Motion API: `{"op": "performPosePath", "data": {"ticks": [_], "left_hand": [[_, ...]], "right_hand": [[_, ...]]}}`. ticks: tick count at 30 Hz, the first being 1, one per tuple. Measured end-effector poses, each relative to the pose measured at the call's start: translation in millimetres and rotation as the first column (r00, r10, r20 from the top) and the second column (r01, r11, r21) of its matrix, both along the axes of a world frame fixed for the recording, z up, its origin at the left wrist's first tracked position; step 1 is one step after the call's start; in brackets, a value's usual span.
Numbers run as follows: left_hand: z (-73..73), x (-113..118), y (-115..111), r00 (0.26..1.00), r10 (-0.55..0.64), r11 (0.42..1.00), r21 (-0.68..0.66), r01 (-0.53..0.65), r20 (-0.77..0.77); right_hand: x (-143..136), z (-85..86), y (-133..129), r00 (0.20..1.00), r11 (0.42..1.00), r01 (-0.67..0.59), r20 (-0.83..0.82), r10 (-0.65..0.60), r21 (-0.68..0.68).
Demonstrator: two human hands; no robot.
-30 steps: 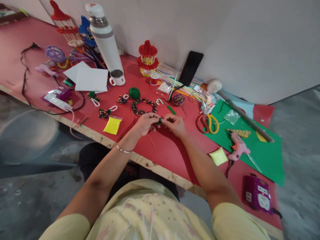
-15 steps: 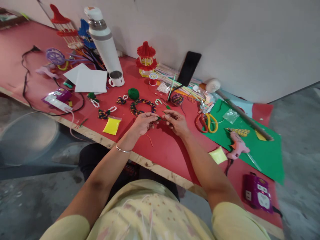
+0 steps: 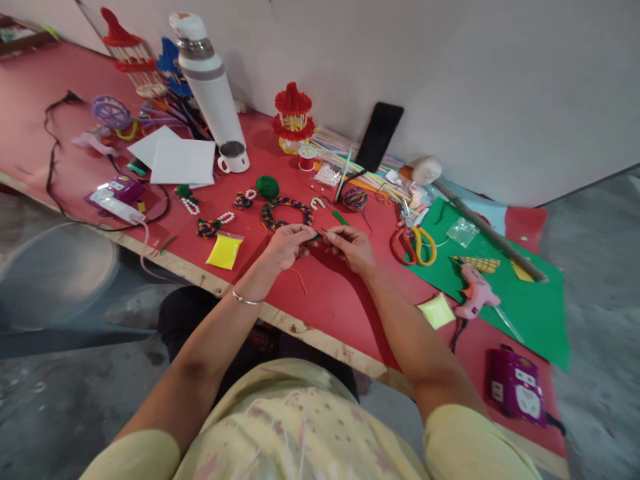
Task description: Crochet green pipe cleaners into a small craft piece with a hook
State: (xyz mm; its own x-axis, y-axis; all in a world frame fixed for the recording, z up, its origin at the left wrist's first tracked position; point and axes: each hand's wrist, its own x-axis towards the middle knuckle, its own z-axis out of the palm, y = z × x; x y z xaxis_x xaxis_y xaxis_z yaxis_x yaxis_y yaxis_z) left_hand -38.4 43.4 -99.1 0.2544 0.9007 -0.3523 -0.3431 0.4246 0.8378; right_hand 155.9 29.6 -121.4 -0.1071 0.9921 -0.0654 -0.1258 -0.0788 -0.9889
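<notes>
My left hand [image 3: 291, 245] is closed in a pinch on a short bit of dark green yarn [image 3: 317, 237]. Just to its right, my right hand [image 3: 352, 247] has thumb and forefinger pressed together on a thin green end. The two fingertips almost meet above the red tabletop. Most of what lies between the fingers is hidden. Beyond my hands lie a braided multicoloured yarn ring [image 3: 286, 215] and a slim tool with a green handle [image 3: 340, 217]. An orange strand [image 3: 300, 280] trails on the table below my left hand.
Scissors [image 3: 413, 244], a yarn ball [image 3: 355, 199] and a pink glue gun [image 3: 477, 292] lie to the right. Toward the left are a yellow packet [image 3: 225, 251], a steel mug [image 3: 233, 157] and a tall white flask [image 3: 210, 87]. A phone [image 3: 379, 137] leans at the back.
My right hand has shifted slightly, its fingers now closer together, and more of the green handle behind it shows. My left hand stays in place.
</notes>
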Motion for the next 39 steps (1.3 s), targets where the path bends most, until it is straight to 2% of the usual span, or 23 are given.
{"op": "performPosePath", "data": {"ticks": [5,11,18,24,29,35,39], "left_hand": [[-0.6,-1,0,1.000,-0.010,1.000,0.000,0.010,0.006],[0.2,0,0,1.000,-0.021,1.000,0.007,0.021,0.013],[1.9,0,-2,0.997,-0.076,0.997,0.024,0.076,0.001],[0.8,0,-3,0.995,-0.101,0.993,0.062,0.102,-0.019],[0.0,2,-4,0.995,-0.063,0.992,0.103,0.071,-0.077],[-8.1,3,-3,0.986,-0.016,0.966,0.250,0.058,-0.166],[-10.8,4,-2,0.975,0.025,0.956,0.291,0.041,-0.219]], "right_hand": [[0,-2.0,-1,0.999,0.999,-0.040,-0.017,0.040,0.010],[-1,-6.2,2,0.999,0.997,-0.006,0.033,0.004,0.081],[-4,0.0,-3,0.989,0.987,-0.041,0.146,0.019,0.155],[-5,5.5,-4,0.989,0.991,-0.048,0.142,0.030,0.125],[-5,5.7,-5,0.986,0.994,-0.035,0.165,0.017,0.107],[-5,-0.9,-1,0.980,0.993,-0.025,0.197,0.002,0.114],[-6,-0.7,-2,0.973,0.992,-0.020,0.230,-0.009,0.123]]}}
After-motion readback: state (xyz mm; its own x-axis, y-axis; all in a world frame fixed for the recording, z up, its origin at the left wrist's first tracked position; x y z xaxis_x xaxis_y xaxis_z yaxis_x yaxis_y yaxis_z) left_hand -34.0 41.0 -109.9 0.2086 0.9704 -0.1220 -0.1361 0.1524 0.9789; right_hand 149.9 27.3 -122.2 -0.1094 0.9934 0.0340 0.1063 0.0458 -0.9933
